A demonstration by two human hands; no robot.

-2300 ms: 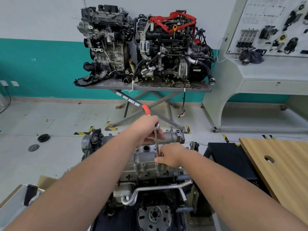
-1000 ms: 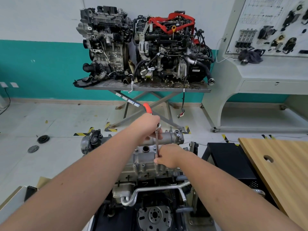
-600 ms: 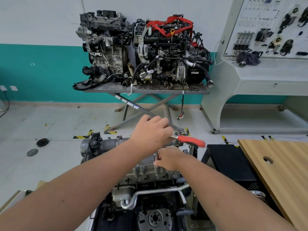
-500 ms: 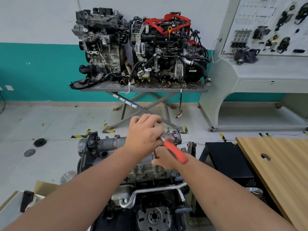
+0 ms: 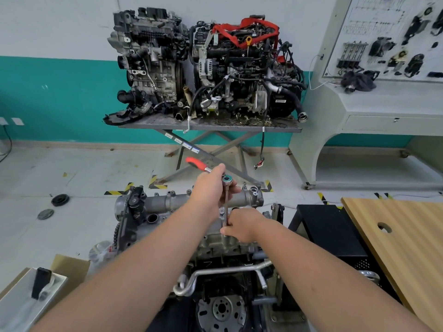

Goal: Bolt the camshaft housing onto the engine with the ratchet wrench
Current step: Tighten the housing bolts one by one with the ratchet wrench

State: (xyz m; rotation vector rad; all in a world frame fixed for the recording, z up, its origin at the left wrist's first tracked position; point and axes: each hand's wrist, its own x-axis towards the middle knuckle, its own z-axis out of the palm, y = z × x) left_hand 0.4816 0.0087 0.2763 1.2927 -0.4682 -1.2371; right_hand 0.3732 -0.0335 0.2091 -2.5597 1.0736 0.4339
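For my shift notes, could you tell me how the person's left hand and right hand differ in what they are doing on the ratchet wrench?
The left hand sits high, gripping the ratchet wrench just behind its head, red handle pointing away to the left. The right hand sits lower and nearer, fingers pinching the foot of the extension bar at the camshaft housing. Both hold the same tool.

Your ratchet wrench (image 5: 223,185) was shiny metal with a glossy red grip; the camshaft housing (image 5: 172,202) was dull cast metal, the tabletop (image 5: 407,236) matt wood.

Camshaft housing (image 5: 167,202) on engine (image 5: 215,245), wooden table (image 5: 407,240) to its right
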